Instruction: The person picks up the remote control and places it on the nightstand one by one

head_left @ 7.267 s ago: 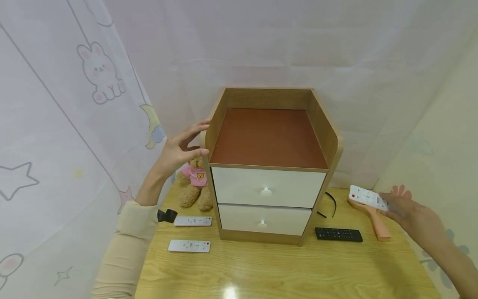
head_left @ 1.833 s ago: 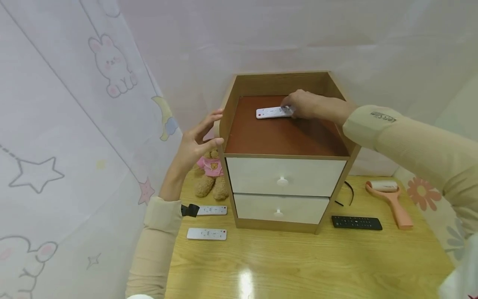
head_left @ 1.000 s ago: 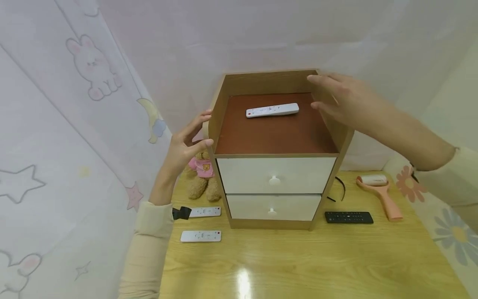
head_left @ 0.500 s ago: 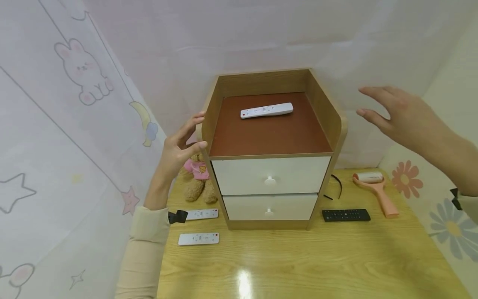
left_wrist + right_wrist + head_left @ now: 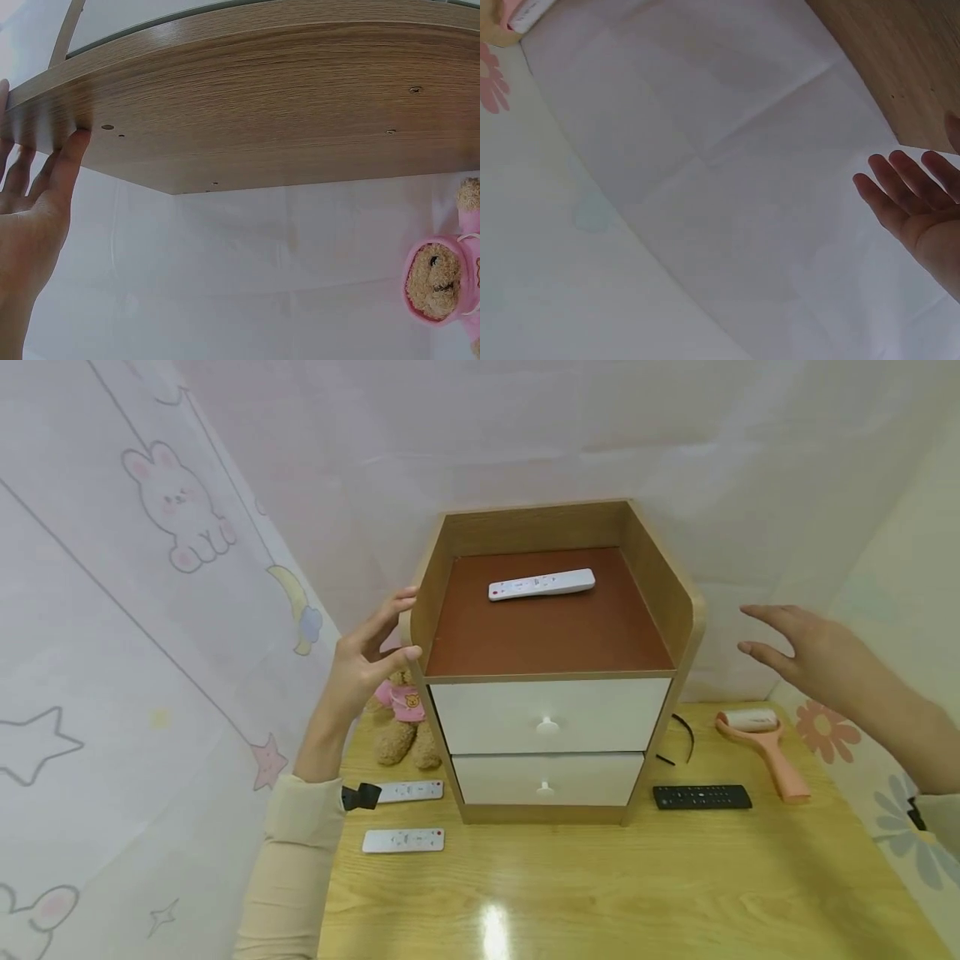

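Note:
A small wooden cabinet (image 5: pixel 551 647) with a brown top and two white drawers stands on the table. My left hand (image 5: pixel 360 664) rests against its left side panel, fingertips touching the outer face, as the left wrist view (image 5: pixel 34 225) also shows. A white remote control (image 5: pixel 542 584) lies on the cabinet top, toward the back, apart from both hands. To the right of the cabinet, my right hand (image 5: pixel 825 660) hovers in the air with its fingers extended and nothing in them. In the right wrist view, that right hand's (image 5: pixel 922 210) fingers are loosely spread near the cabinet's side.
Two more white remotes lie left of the cabinet, one nearer (image 5: pixel 403 841) and one farther (image 5: pixel 412 791). A teddy bear (image 5: pixel 406 703) in pink sits behind them. At right are a black remote (image 5: pixel 702 797), an orange lint roller (image 5: pixel 776 760) and a thin black curved band (image 5: pixel 687 735).
My right hand carried the white remote from above the lint roller onto the cabinet top and let it go. It then drew back right and lowered slightly. The left hand stayed.

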### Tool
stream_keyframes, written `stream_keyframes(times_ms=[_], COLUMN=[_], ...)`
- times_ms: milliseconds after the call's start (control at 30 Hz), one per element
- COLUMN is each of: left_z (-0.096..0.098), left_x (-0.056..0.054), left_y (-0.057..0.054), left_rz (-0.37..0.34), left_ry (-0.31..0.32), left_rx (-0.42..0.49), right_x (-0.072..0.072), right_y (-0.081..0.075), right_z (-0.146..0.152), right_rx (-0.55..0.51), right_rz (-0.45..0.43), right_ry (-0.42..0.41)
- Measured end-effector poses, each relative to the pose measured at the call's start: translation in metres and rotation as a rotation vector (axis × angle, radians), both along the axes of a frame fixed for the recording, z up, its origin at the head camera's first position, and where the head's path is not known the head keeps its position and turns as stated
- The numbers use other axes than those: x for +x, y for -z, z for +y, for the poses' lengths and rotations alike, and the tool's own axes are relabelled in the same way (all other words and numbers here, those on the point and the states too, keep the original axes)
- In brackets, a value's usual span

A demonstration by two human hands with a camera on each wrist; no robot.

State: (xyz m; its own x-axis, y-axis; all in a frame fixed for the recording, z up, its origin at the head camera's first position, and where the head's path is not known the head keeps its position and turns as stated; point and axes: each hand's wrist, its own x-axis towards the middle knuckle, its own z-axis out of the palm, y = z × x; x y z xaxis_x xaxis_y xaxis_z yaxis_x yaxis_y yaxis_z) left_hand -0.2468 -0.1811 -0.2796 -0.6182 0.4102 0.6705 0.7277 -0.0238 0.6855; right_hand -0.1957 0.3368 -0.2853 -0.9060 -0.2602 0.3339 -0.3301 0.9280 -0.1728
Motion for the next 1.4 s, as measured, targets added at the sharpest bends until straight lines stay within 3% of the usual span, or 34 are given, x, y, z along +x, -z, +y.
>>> stream_keyframes(times_ms=[200,433,767,933,1000,1100,1300,1400], left_z=[-0.001,-0.005,-0.008,-0.010,-0.012,-0.013,-0.012,-0.015], left_x=[0.002,0.003,0.000,-0.003,-0.005,-0.005,0.002,0.000], left_y=[0.001,-0.001,0.002,0.005,0.008,0.009,0.004,0.006], left_rz=[0.014,0.022,0.034,0.037,0.028,0.020,0.018,0.017], left_ry=[-0.006,-0.015,-0.012,-0.015,-0.012,-0.013,-0.016,-0.010], left_rx=[-0.004,-0.016,-0.007,-0.013,-0.009,-0.011,-0.019,-0.006], right_x=[-0.001,-0.007,-0.017,-0.023,-0.024,-0.022,-0.028,-0.036], right_y=[0.036,0.078,0.136,0.169,0.179,0.191,0.224,0.241], right_z=[0.016,0.026,0.035,0.044,0.045,0.048,0.055,0.056], right_rx=[-0.010,-0.014,-0.029,-0.076,-0.089,-0.101,-0.085,-0.066], right_rz=[-0.053,-0.182,-0.254,-0.143,-0.170,-0.278,-0.223,-0.242], right_ry=[-0.008,-0.007,-0.047,-0.155,-0.153,-0.101,-0.138,-0.141])
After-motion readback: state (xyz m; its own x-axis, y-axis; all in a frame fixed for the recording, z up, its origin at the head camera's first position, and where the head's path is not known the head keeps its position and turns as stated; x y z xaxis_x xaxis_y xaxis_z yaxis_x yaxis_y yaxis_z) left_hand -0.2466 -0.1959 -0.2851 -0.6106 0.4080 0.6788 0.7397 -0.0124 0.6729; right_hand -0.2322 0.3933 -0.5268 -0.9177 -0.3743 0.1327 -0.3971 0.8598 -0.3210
